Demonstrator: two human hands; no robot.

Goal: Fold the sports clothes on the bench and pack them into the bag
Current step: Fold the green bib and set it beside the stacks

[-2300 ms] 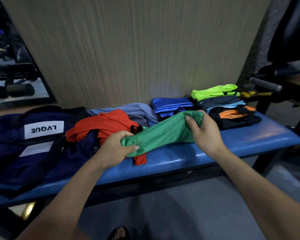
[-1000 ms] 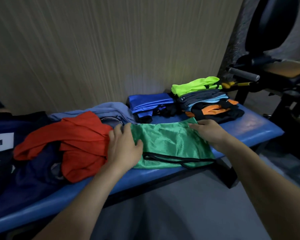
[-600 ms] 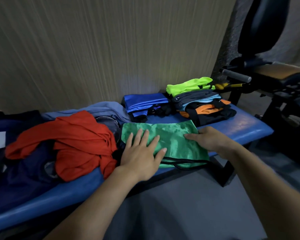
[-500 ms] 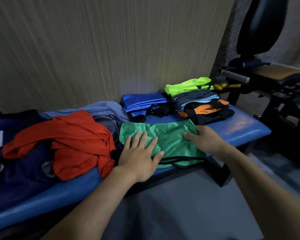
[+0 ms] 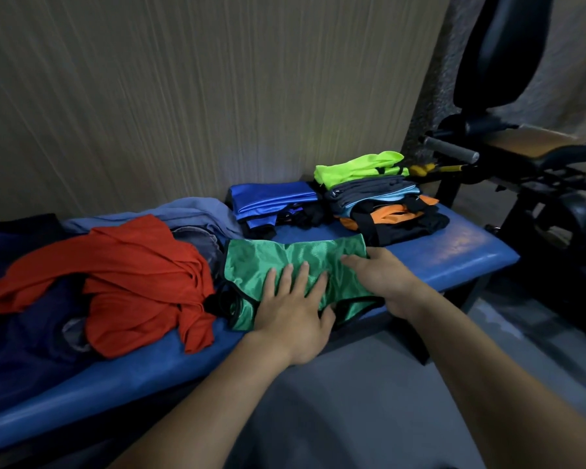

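Both hands lie flat with fingers spread on the green garment [image 5: 286, 257]: the left hand [image 5: 293, 309] on its near middle, the right hand [image 5: 383, 277] on its right part. The garment lies on the blue desk [image 5: 454, 252], just beside the red garment [image 5: 132, 279]. Behind stand folded stacks [image 5: 379, 198], and the dark mass at far left may be the bag [image 5: 11, 231].

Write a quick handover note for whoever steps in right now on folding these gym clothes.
Hands: left hand and right hand both lie flat on the green garment, holding nothing.
Where: green garment is spread on the blue bench; the red shirt lies crumpled on an unfolded pile to its left.
Done: folded stacks sit at the far right.
Left: fold green, red and the rest, then pack; the bag is out of view.
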